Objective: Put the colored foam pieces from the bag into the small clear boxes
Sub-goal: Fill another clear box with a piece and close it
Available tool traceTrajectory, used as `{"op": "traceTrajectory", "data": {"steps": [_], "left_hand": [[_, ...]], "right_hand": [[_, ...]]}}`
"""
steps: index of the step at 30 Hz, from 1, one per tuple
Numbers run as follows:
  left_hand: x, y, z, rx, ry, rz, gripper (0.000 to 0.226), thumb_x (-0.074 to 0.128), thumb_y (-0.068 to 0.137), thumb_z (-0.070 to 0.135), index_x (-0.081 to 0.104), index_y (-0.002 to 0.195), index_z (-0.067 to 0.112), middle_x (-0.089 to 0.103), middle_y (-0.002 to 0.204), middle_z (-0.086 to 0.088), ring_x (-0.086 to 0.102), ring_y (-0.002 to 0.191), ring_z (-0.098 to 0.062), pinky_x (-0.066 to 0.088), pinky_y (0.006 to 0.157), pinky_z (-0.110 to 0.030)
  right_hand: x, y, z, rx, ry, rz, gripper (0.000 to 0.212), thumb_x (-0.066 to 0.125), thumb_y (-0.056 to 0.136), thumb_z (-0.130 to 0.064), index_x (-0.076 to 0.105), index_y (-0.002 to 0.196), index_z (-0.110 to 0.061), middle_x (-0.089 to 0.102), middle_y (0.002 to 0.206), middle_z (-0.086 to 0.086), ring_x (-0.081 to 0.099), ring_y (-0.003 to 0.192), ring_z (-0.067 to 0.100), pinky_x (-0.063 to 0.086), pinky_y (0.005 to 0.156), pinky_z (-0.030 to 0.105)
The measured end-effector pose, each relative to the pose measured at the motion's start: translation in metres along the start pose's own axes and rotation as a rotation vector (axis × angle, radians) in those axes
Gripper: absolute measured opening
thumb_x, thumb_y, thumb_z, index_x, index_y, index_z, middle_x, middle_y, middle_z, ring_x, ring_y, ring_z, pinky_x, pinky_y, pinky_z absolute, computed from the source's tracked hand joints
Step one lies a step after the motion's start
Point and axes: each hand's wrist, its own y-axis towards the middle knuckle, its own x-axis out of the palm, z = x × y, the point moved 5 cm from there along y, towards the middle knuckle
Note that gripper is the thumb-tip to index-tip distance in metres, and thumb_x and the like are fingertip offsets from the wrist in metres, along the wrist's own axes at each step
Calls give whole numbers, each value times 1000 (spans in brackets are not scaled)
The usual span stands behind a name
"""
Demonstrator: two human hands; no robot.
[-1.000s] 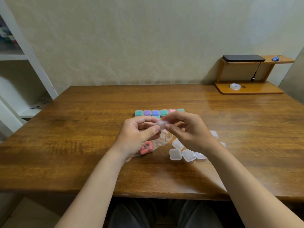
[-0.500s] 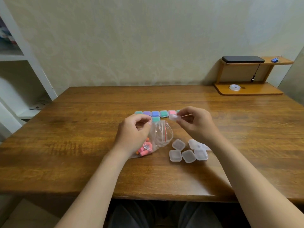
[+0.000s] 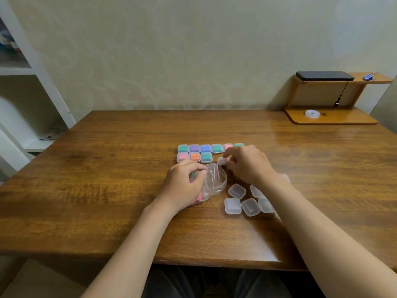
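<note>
Now that they have parted, the right hand [image 3: 247, 166] pinches a box [image 3: 222, 161] by the row [image 3: 194, 152] and the left hand [image 3: 182, 184] grips a piece [image 3: 193, 176] at the bag [image 3: 216, 182], likely starting the next fill.

On the brown wooden table [image 3: 107, 190], two rows of filled small clear plastic boxes [image 3: 194, 148] lie in the middle. Just in front of them lies the clear plastic zip bag [image 3: 216, 182], held under the left hand [image 3: 182, 186]. Right of the bag's mouth, the right hand [image 3: 249, 166] pinches one small clear square box [image 3: 222, 161]. The empty small clear plastic boxes [image 3: 232, 206] lie right of the bag, nearer the person.
</note>
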Motion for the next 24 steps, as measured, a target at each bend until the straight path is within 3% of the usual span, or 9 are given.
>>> {"op": "traceTrajectory", "data": {"steps": [4,15,24], "left_hand": [[2,-1,-3,20,9,-2,18,63,96,16,77,106,16,67,103,9,62,100,-4,45,82,-8],[6,-8,-6,106,6,30,14,66,93,13,77,101,14,69,101,4,63,97,-8,54,80,-22],[7,-11,-9,125,11,42,13,66,93,14,77,100,16,68,99,7,62,96,-6,54,78,-20]], "right_hand": [[5,5,-1,-11,-25,-4,24,60,95,-35,64,119,-34,70,109,3,67,93,20,59,80,39],[14,11,-2,18,-78,-63,35,60,94,-21,62,126,-33,70,113,5,65,99,24,58,81,40],[15,14,-2,16,-83,-86,42,57,95,-17,56,132,-34,66,122,5,63,104,23,58,84,40]]}}
